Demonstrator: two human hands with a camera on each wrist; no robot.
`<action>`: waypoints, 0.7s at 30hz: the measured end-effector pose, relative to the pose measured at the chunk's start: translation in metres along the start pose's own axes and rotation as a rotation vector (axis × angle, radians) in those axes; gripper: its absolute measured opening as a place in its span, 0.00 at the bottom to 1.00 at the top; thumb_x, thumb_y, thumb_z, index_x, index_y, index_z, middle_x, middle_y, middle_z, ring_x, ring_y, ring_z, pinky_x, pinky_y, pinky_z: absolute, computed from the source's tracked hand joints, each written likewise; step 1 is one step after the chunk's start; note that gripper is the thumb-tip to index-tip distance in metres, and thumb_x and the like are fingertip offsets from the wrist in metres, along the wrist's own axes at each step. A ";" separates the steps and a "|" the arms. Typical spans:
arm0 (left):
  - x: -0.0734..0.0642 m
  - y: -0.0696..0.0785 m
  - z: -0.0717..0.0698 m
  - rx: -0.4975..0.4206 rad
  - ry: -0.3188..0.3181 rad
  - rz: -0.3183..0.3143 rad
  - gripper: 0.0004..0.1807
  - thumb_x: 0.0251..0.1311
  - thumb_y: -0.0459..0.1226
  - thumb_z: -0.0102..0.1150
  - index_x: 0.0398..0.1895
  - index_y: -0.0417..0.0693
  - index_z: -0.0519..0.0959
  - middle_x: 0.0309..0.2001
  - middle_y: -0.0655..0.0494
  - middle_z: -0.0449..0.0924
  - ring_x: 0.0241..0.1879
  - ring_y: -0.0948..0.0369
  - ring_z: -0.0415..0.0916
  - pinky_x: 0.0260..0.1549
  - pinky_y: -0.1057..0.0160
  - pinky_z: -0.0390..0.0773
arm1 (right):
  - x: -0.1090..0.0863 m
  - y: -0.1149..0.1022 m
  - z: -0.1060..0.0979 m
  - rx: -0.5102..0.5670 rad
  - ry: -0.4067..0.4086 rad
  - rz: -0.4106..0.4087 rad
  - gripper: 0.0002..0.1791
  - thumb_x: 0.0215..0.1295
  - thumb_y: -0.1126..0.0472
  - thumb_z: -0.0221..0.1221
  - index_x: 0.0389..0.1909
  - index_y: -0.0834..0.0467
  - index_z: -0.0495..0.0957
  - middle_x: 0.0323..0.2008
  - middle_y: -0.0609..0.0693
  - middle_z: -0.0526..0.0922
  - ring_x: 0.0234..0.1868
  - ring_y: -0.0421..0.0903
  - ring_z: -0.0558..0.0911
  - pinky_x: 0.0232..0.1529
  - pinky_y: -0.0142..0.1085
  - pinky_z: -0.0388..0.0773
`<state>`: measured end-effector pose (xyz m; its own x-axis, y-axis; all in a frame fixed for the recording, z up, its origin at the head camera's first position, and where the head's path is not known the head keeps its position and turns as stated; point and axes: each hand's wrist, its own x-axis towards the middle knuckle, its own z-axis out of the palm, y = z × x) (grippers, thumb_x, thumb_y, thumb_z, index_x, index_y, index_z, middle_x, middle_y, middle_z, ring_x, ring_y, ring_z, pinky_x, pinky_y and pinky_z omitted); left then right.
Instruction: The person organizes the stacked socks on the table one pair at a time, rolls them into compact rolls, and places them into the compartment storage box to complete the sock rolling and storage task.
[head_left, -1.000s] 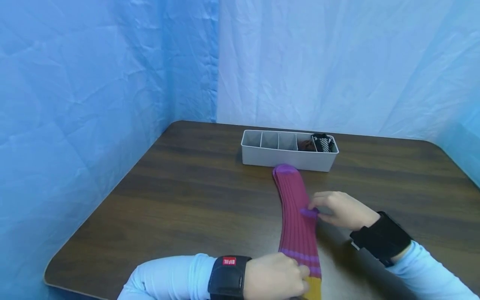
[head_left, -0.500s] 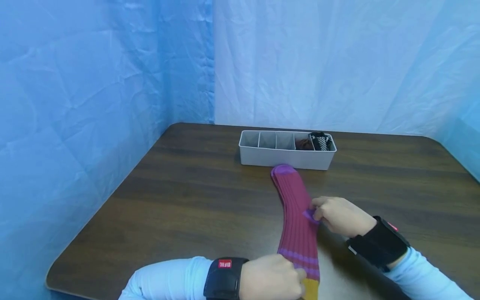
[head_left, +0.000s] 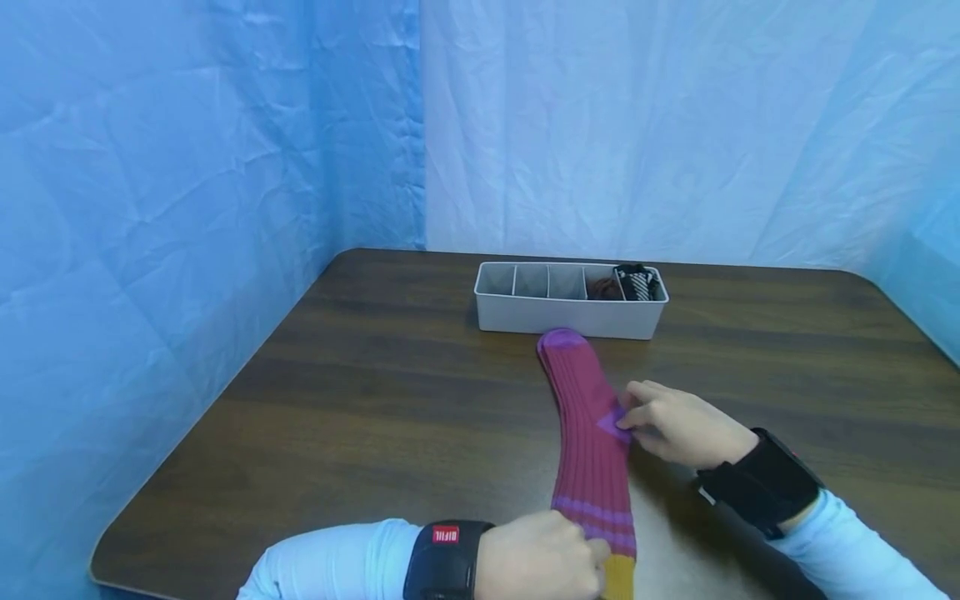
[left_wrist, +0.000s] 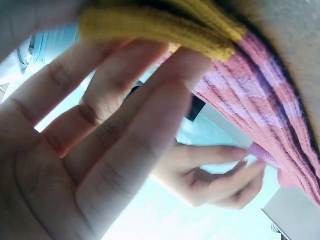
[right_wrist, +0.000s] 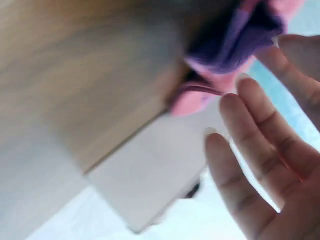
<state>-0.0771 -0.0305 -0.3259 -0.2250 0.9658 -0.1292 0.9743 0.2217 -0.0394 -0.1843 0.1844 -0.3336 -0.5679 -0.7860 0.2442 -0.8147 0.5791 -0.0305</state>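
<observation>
A pair of maroon ribbed socks (head_left: 588, 475) lies stacked lengthwise on the table, purple toes pointing at the grey box. My left hand (head_left: 540, 557) holds the yellow cuff (left_wrist: 160, 30) at the near end, its fingers under the knit in the left wrist view. Farther up, my right hand (head_left: 678, 425) pinches the purple heel (head_left: 611, 423) between thumb and index finger at the socks' right edge. Its other fingers extend loosely beside the fabric in the right wrist view. Two lilac stripes run across the socks just above the cuff.
Beyond the toes stands a grey divided box (head_left: 562, 318). A brown bundle (head_left: 604, 289) and a black-and-white patterned bundle (head_left: 637, 283) sit in its right compartments. Blue sheeting (head_left: 225, 167) hangs along the left and back of the dark wooden table (head_left: 375, 400).
The right fingers have worked at the heel, and its purple patch now spreads into a wider, flatter shape. The left hand stays at the cuff. The head view has shifted slightly.
</observation>
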 end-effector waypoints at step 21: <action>0.000 -0.023 0.002 -0.240 0.136 -0.048 0.07 0.49 0.30 0.51 0.28 0.51 0.74 0.19 0.67 0.67 0.17 0.77 0.58 0.17 0.85 0.57 | -0.014 -0.081 -0.027 0.192 -0.113 -0.303 0.04 0.57 0.54 0.53 0.24 0.44 0.72 0.22 0.28 0.68 0.24 0.24 0.65 0.27 0.19 0.61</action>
<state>-0.0999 -0.0359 -0.3275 -0.2838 0.9589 0.0019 0.9405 0.2780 0.1952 -0.1072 0.1538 -0.3084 -0.2985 -0.9406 0.1615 -0.9487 0.2741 -0.1575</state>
